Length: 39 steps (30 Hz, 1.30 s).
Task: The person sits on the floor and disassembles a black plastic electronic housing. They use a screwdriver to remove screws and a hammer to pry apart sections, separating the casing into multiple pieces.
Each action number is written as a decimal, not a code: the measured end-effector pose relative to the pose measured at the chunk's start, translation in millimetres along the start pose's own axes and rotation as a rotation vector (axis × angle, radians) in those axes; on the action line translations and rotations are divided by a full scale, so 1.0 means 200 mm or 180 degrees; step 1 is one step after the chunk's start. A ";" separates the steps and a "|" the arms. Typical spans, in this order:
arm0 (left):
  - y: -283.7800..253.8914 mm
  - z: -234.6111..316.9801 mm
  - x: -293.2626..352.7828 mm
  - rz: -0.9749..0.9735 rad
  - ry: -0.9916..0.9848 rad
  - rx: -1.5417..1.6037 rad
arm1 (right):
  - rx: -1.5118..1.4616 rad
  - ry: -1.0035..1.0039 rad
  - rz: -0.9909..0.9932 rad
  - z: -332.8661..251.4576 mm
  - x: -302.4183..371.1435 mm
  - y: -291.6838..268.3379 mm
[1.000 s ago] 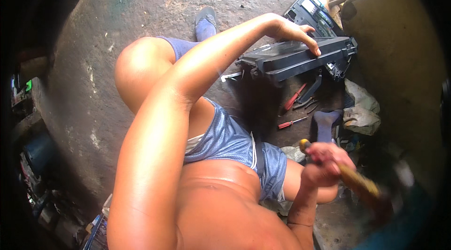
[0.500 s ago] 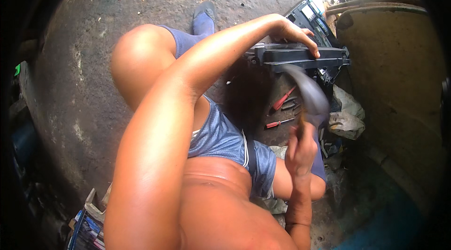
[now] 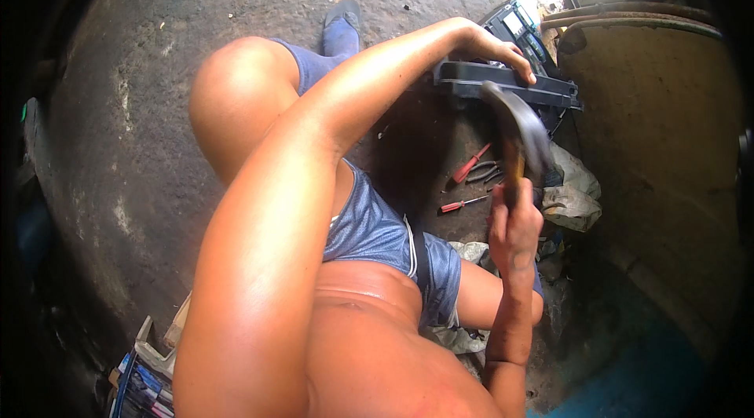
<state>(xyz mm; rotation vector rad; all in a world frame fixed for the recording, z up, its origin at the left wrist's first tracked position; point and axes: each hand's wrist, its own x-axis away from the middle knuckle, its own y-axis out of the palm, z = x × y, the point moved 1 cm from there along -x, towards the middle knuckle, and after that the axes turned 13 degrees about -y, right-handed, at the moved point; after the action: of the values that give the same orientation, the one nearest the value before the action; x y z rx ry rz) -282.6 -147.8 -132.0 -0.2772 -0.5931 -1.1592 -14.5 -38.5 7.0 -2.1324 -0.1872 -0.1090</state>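
Observation:
My left hand (image 3: 499, 49) reaches across and grips the top of a long black plastic machine part (image 3: 550, 91), fingers curled over its upper edge. In my right hand (image 3: 514, 229) is a hammer (image 3: 528, 131) with a dark metal head and a yellowish-brown handle. The hammer head is raised close to the near side of the black part, blurred by motion; whether it touches cannot be told. Below the part, on the floor, lie a large red-handled screwdriver (image 3: 470, 166), pliers (image 3: 481, 173) and a smaller red screwdriver (image 3: 463, 204).
Behind the part sits more black equipment (image 3: 512, 21) with a pale label. A crumpled whitish sack (image 3: 577, 198) lies right of the tools. A large brown curved panel (image 3: 652, 151) stands along the right. At lower left is a container (image 3: 129, 390) of mixed small items.
The hammer and my right hand have shifted slightly, and the hammer head is now more upright. The black part has tilted a little, its left end moving right; my left hand stays on it.

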 end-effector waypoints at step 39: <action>0.10 -1.48 -0.29 0.1984 -0.1843 -0.0643 | -0.3033 0.1052 0.4147 0.96 0.19 0.37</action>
<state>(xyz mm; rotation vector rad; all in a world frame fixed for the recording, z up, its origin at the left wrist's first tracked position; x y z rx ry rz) -192.5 -242.1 -404.7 -0.9216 -0.8159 -0.5190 37.2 87.1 -152.5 -2.6355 1.7184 0.2726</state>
